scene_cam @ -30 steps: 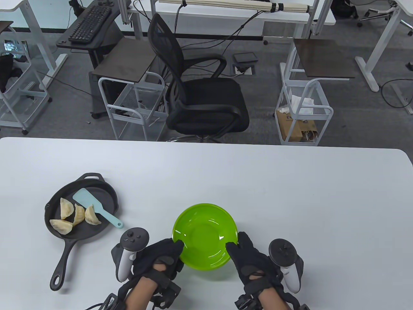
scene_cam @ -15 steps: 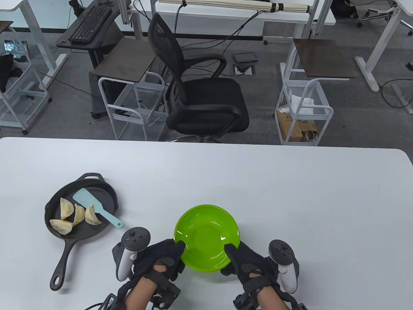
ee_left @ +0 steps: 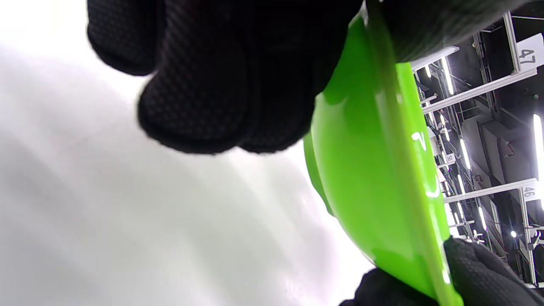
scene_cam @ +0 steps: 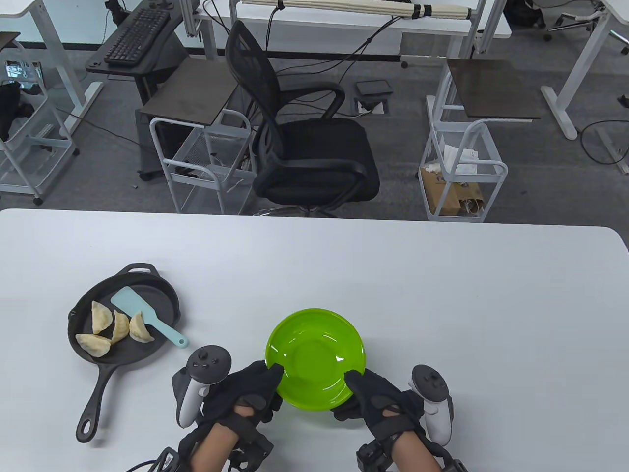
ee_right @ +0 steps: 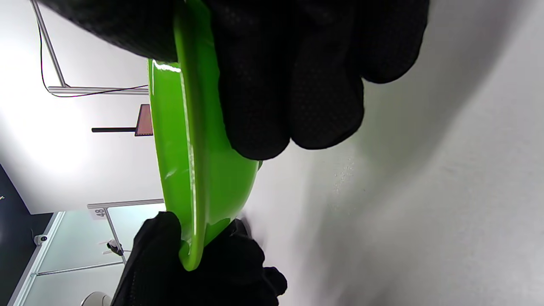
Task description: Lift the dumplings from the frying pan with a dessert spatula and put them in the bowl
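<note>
Barely begun: both hands grip the empty bowl, no dumpling moved.
Four dumplings (scene_cam: 114, 330) lie in the frying pan (scene_cam: 162, 295) at lower left of the table view, the spatula (scene_cam: 147, 316) resting untouched beside them. At bottom centre, the left hand (scene_cam: 243, 391) and right hand (scene_cam: 381, 400) pinch opposite rims of the green bowl (scene_cam: 315, 359), thumbs inside, fingers curled beneath.

White tags on ceiling beams (ee_left: 480, 91) read 47 and 46; a tag on another beam (ee_right: 127, 205) reads 48.
</note>
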